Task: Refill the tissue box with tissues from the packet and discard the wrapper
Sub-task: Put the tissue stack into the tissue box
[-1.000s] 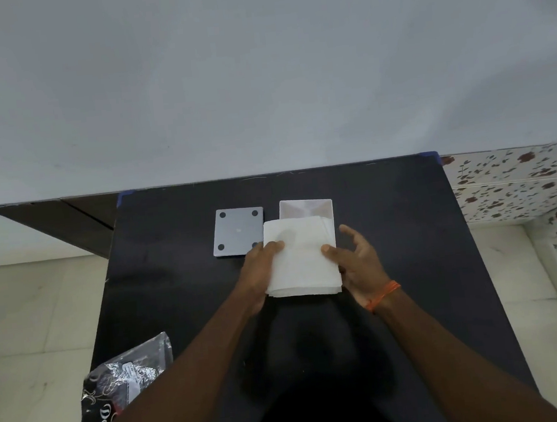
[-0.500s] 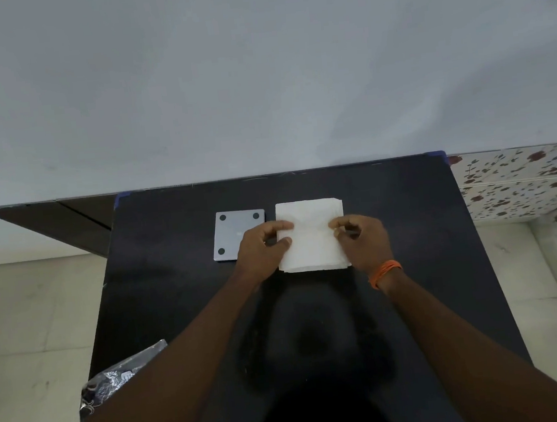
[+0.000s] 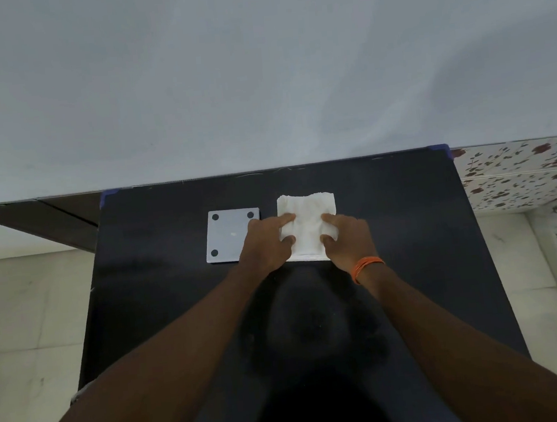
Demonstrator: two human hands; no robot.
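Observation:
A white stack of tissues (image 3: pixel 307 220) sits in the white tissue box (image 3: pixel 309 258) at the middle of the black table (image 3: pixel 410 249). Only the box's near rim shows below the stack. My left hand (image 3: pixel 266 242) holds the stack's left side, with forefinger and thumb on the paper. My right hand (image 3: pixel 349 238), with an orange band at the wrist, holds the right side the same way. The far edge of the tissues is crumpled and stands above the box.
A grey square panel (image 3: pixel 228 236) with round dark pads at its corners lies flat just left of the box, partly under my left hand. A sliver of the shiny wrapper (image 3: pixel 78 393) shows at the table's left edge. A wall stands behind the table.
The tissue stack went from in front of the box to over it and down into it, both hands moving with it. The wrapper slid almost out of view as my head tilted.

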